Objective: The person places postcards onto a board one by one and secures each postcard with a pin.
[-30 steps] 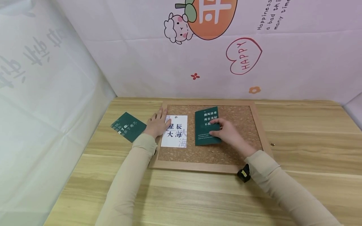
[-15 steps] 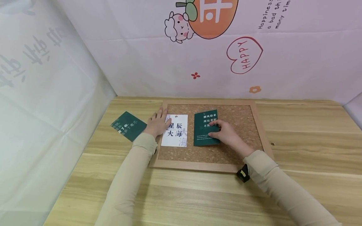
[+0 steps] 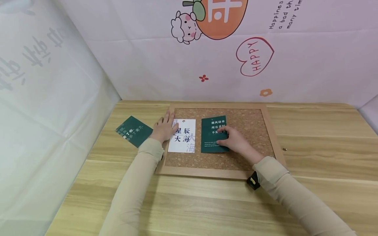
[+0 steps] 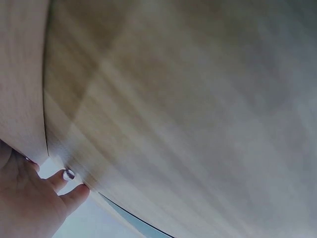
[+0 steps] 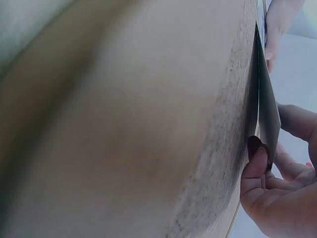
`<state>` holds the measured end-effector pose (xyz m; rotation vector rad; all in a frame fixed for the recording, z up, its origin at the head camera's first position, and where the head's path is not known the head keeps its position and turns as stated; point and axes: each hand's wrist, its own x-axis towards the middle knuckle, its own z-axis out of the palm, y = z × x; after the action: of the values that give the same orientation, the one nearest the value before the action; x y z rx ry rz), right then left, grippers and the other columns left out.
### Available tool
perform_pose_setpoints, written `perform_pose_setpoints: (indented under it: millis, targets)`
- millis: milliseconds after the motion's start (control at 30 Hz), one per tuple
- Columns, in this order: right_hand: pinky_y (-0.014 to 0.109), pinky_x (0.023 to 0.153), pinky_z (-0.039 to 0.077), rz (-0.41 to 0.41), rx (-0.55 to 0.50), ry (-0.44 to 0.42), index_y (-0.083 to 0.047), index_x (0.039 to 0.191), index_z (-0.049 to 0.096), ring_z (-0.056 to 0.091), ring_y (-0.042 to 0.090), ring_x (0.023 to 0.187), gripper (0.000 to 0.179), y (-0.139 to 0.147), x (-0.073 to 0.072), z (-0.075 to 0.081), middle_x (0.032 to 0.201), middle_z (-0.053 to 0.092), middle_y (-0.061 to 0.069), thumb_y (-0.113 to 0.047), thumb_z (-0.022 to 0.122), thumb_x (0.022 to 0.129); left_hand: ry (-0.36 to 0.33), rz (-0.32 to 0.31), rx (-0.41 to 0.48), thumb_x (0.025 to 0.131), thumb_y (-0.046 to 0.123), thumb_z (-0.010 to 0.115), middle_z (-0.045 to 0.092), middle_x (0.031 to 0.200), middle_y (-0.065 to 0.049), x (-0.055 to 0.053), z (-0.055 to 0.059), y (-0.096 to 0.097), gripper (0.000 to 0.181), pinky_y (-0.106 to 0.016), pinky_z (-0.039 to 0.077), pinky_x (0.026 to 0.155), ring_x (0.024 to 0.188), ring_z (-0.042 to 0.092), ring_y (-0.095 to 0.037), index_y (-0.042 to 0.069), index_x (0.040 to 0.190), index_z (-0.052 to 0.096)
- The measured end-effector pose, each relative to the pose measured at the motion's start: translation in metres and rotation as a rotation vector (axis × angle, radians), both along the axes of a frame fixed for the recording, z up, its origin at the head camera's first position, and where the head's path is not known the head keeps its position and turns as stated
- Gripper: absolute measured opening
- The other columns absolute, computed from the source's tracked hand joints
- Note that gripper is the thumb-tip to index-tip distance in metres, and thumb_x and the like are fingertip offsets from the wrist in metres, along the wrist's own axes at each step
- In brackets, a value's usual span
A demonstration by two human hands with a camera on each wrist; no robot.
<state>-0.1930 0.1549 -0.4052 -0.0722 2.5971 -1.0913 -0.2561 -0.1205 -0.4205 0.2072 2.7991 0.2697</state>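
Observation:
A wood-framed cork board (image 3: 189, 162) lies on the table. My left hand (image 3: 164, 130) rests on its left frame edge, fingers stretched out, some touching the white printed card (image 3: 186, 144) on the cork. A small brass-coloured tack (image 3: 183, 121) shows at that card's top. My right hand (image 3: 236, 140) pinches the right side of a dark green printed card (image 3: 209, 135) between thumb and fingers. In the right wrist view, the green card (image 5: 269, 114) stands tilted off the cork at the pinched side, its far end close to the board.
A second green card (image 3: 136, 131) lies on the table left of the board, partly under my left wrist. A small round brass-coloured piece (image 3: 284, 149) sits right of the board. Behind the table hangs a printed white cloth (image 3: 162, 72).
My right hand has moved the green card slightly left and toward me, and it now looks straighter beside the white card. The left hand has stayed in place.

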Motion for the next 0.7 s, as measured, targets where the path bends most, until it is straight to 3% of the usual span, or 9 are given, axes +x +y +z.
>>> perform_pose_setpoints:
  millis: [700]
  targets:
    - [0.054,0.105,0.039,0.070,0.073,0.010,-0.003,0.133,0.050,0.037,0.043,0.136,0.047,-0.0034,0.0005,0.0059,0.147,0.039,0.027,-0.012,0.066,0.090,-0.007,-0.010,0.011,0.103,0.048,0.017,-0.012,0.162,-0.005,-0.0007,0.0014,-0.0009,0.064,-0.055,0.013,0.120,0.149,0.005,-0.038,0.019,0.155,-0.007]
